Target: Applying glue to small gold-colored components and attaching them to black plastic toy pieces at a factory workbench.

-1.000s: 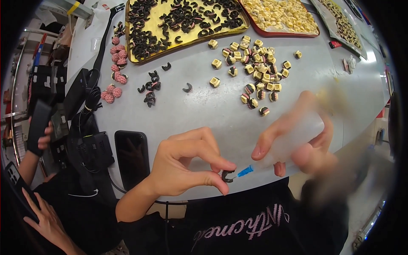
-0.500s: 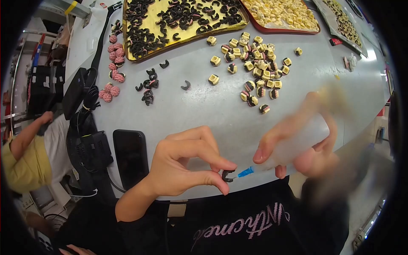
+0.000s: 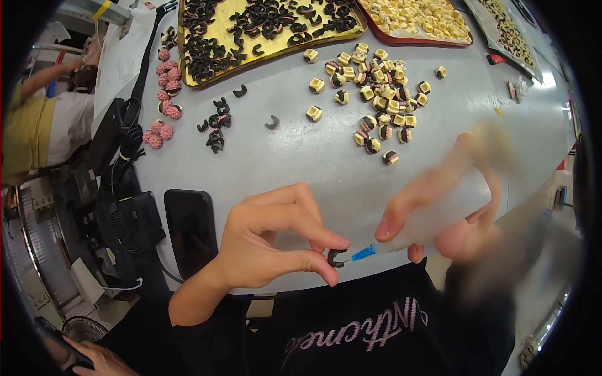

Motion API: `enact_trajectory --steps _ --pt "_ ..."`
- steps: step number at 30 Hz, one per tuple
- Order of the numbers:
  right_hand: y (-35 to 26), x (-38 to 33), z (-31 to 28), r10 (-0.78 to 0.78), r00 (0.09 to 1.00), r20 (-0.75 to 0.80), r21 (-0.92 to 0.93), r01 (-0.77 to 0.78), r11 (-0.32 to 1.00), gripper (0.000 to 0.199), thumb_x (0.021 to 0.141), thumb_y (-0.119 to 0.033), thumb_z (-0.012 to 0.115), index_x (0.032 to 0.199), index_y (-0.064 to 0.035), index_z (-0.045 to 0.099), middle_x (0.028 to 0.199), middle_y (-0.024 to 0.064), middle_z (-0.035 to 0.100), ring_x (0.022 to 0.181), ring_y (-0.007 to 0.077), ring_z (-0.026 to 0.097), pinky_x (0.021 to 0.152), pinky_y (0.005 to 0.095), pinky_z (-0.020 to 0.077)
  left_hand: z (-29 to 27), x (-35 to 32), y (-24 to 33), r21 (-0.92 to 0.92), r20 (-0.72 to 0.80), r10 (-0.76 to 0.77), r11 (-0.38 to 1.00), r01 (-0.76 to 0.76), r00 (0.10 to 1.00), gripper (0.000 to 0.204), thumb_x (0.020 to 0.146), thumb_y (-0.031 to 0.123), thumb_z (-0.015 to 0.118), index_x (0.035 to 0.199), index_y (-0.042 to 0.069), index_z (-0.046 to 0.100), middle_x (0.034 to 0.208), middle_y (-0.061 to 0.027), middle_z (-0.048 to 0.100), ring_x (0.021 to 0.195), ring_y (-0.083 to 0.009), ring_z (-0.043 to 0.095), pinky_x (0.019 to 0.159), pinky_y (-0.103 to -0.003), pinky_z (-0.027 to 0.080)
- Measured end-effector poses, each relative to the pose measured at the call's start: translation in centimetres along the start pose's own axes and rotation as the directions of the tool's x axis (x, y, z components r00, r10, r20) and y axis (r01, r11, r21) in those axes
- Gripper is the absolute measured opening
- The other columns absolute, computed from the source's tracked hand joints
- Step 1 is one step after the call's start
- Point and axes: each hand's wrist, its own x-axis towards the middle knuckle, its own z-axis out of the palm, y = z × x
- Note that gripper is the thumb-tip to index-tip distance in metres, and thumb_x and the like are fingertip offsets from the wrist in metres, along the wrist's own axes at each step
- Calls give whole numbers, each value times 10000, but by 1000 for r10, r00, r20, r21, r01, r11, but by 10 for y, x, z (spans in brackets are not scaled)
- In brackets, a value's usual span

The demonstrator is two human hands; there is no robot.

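Between thumb and index finger, my left hand (image 3: 276, 235) pinches a small black C-shaped piece (image 3: 337, 257). My right hand (image 3: 433, 200), partly blurred, is wrapped round a translucent white squeeze bottle (image 3: 464, 197) tilted down to the left. The bottle's blue needle tip (image 3: 363, 252) points at the open side of the black piece, its thin needle at or very near the piece. Farther off, several loose black C-shaped pieces (image 3: 217, 122) lie on the grey table (image 3: 263, 166). A heap of small cream, black and pink assembled pieces (image 3: 389, 94) lies right of them.
A gold tray (image 3: 266, 56) of black pieces and a red tray (image 3: 417, 41) of cream pieces stand at the back. Pink knobbly pieces (image 3: 168, 81) line the left. A black phone (image 3: 190, 225) lies beside my left forearm. Another person's hand (image 3: 100, 360) holds a phone at lower left.
My hands, the black piece and the bottle keep almost the same pose. The person in yellow at the left has moved farther up, and the other person's hand with the phone shows more at lower left.
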Motion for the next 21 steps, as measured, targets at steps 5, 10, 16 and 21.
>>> enact_trajectory --steps 5,10,16,21 --pt "-1 5 -2 13 1000 -7 -31 -13 999 602 785 -479 597 966 8 292 744 221 616 452 177 589 346 217 455 0 1 0 0 1 1 1000 -1 1000 311 561 34 809 850 27 694 724 -36 574 647 -100 529 579 -216 415" --pt "-3 -1 -4 25 1000 -11 -57 -25 998 620 784 -494 586 972 15 286 743 212 617 450 172 590 338 213 451 0 0 -1 8 0 14 1000 -14 1000 314 558 39 811 849 27 695 723 -35 575 645 -99 526 575 -216 414" --pt "-4 -4 -5 38 999 -16 -91 -40 995 643 782 -513 573 979 23 278 743 201 619 447 166 591 330 208 447 0 0 -1 -7 -12 11 1000 -11 1000 324 551 45 815 851 29 696 719 -30 569 647 -100 523 580 -217 411" --pt "-5 0 -9 50 998 -24 -121 -52 991 662 780 -529 562 985 30 272 742 192 620 445 160 592 323 204 443 0 0 0 -29 -22 10 1000 -10 1000 335 543 49 819 854 29 696 717 -26 564 650 -101 521 589 -219 410"
